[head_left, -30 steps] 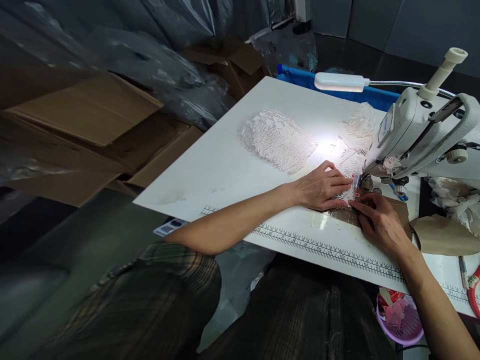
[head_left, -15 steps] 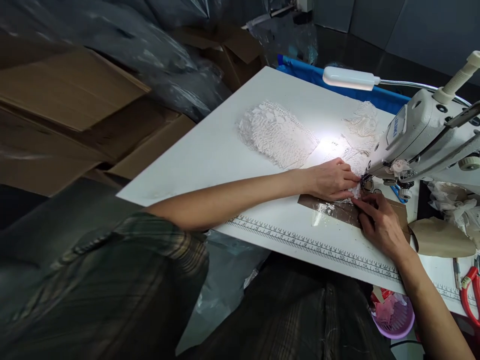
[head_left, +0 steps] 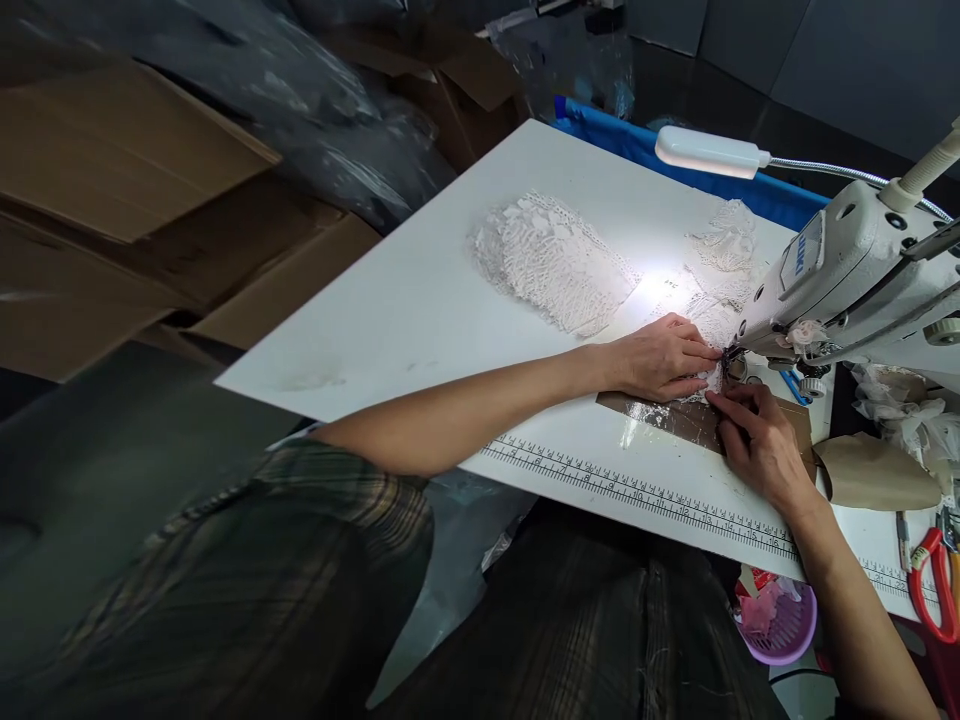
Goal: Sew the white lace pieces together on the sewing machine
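Observation:
White lace (head_left: 711,378) lies under the needle end of a sewing machine (head_left: 832,250). My left hand (head_left: 664,358) rests flat on this lace, its fingers stretched toward the presser foot. Closer to me, my right hand (head_left: 761,440) touches the lace edge with its index fingertip; the thumb is held apart, lower on the machine's plate. Part of the lace is hidden beneath my left hand. A brown, shiny plate (head_left: 667,422) sits in the table below both hands. To the left lies a pile of white lace pieces (head_left: 562,265).
A lit lamp (head_left: 711,152) hangs over the white table (head_left: 420,310), which has a printed ruler (head_left: 600,482) along its front. Red-handled cutters (head_left: 930,585) lie at the right, above a purple basket (head_left: 784,635). Cardboard boxes (head_left: 97,150) stand at the left.
The view has shifted slightly, and my left forearm has moved a little to the right. Both hands keep nearly the same place at the lace beside the needle.

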A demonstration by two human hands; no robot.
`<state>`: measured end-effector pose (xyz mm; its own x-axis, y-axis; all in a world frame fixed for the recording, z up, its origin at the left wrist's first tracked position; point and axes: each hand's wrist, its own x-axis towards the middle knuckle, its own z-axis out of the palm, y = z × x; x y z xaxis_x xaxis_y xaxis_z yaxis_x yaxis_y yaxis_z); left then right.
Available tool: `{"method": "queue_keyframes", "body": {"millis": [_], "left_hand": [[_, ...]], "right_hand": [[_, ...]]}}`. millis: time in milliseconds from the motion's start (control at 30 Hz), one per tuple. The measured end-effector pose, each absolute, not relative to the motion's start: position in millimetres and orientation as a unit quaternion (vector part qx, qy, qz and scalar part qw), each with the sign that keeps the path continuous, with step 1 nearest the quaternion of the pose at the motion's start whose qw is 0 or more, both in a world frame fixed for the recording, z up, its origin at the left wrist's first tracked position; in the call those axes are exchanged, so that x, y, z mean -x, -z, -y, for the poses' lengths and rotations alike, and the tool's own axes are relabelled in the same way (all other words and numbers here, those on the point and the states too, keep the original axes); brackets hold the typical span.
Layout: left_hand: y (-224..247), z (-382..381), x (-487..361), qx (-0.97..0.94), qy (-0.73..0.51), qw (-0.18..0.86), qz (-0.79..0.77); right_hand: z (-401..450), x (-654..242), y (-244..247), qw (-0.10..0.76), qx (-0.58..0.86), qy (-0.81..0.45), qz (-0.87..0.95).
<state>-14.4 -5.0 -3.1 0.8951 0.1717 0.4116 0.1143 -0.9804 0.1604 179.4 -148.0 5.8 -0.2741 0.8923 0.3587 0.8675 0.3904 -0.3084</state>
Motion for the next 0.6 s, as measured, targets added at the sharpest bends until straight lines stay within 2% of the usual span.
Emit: {"method": "queue_keyframes", "body": {"millis": [600], "left_hand": [[1.1, 5.5, 16.1, -0.976, -0.191, 0.068, -0.076]], "right_hand": [[147.3, -176.6, 0.9, 0.264, 0.551, 0.005, 0.792]]}}
